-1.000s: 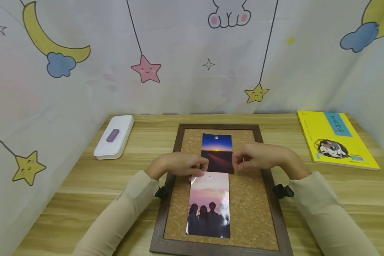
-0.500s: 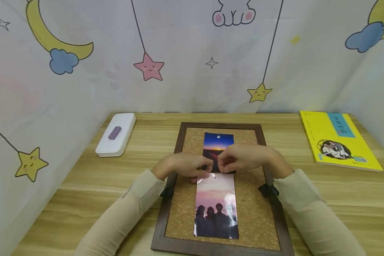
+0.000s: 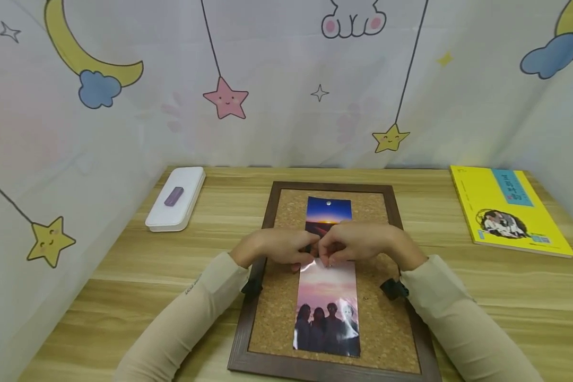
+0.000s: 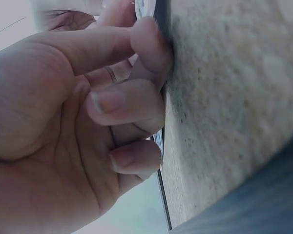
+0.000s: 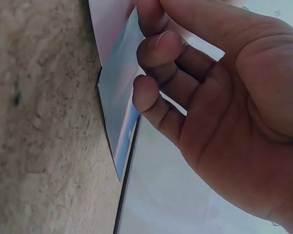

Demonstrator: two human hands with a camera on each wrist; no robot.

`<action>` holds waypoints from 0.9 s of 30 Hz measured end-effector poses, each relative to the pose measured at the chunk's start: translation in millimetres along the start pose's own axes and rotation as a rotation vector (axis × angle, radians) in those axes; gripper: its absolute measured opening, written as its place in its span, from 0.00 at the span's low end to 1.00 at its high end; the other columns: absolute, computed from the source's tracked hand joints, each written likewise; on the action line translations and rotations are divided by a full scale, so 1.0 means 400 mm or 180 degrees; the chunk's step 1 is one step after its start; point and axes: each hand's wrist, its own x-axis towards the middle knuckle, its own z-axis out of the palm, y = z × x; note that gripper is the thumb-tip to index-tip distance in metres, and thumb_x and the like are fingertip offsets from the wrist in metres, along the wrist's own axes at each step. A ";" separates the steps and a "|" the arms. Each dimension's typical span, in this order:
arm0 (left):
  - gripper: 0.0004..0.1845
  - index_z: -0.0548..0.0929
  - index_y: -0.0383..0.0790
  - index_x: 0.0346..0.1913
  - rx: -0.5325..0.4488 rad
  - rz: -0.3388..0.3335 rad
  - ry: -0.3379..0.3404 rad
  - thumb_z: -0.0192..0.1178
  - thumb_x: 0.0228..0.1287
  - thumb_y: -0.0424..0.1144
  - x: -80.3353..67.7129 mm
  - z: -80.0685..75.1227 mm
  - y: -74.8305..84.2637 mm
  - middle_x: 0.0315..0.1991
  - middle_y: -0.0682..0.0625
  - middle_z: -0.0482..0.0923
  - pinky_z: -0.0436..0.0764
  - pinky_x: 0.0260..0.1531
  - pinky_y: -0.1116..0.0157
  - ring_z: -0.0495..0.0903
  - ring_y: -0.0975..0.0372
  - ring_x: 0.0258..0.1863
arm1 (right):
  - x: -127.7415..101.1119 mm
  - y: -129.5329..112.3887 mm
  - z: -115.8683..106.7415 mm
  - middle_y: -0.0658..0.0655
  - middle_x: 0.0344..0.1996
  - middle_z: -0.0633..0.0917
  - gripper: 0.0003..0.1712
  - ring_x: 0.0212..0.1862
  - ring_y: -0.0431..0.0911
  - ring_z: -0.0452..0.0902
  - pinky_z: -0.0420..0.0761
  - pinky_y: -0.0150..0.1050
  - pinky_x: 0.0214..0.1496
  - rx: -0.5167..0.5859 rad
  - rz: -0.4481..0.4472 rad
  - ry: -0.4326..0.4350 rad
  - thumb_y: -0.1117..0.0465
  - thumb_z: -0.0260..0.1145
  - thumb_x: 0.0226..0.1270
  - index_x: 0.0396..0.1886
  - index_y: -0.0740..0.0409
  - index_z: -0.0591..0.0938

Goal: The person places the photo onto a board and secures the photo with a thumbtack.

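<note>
A pink-sky photo (image 3: 327, 307) with silhouetted people lies on a cork board (image 3: 387, 323) in a dark wooden frame. My left hand (image 3: 286, 246) pinches its upper left edge between thumb and index finger; the left wrist view shows the other fingers (image 4: 129, 105) curled against the cork. Over the photo's top edge, my right hand (image 3: 363, 241) pinches a tiny shiny thumbtack, mostly hidden by the fingertips. Above it, a sunset photo (image 3: 327, 212) is fixed by a silver thumbtack (image 3: 328, 203) at its top; both hands cover its lower part.
At the back left of the wooden table (image 3: 234, 207) lies a white case (image 3: 183, 212) with a small purple block (image 3: 174, 196) on it. A yellow book (image 3: 496, 207) rests at the back right. A patterned curtain (image 3: 277, 127) hangs behind.
My right hand has come left from the sunset photo's right edge to the top of the pink photo. My left hand keeps its pinch; the photo has shifted slightly right on the board.
</note>
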 end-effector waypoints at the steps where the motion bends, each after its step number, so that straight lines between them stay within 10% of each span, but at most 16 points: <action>1: 0.03 0.74 0.41 0.41 -0.0003 -0.0005 -0.0015 0.52 0.76 0.31 0.001 0.000 0.000 0.19 0.53 0.77 0.71 0.28 0.71 0.76 0.64 0.18 | 0.001 0.000 0.001 0.46 0.31 0.82 0.08 0.32 0.37 0.72 0.74 0.34 0.37 0.0009 0.0004 -0.0010 0.68 0.63 0.72 0.35 0.52 0.84; 27: 0.02 0.76 0.38 0.45 -0.0160 -0.0258 -0.0007 0.56 0.74 0.32 -0.007 -0.011 -0.003 0.19 0.52 0.79 0.72 0.28 0.71 0.78 0.63 0.20 | 0.027 0.003 0.033 0.45 0.23 0.74 0.06 0.22 0.36 0.66 0.65 0.32 0.27 -0.0135 0.0143 0.0224 0.69 0.63 0.66 0.32 0.53 0.79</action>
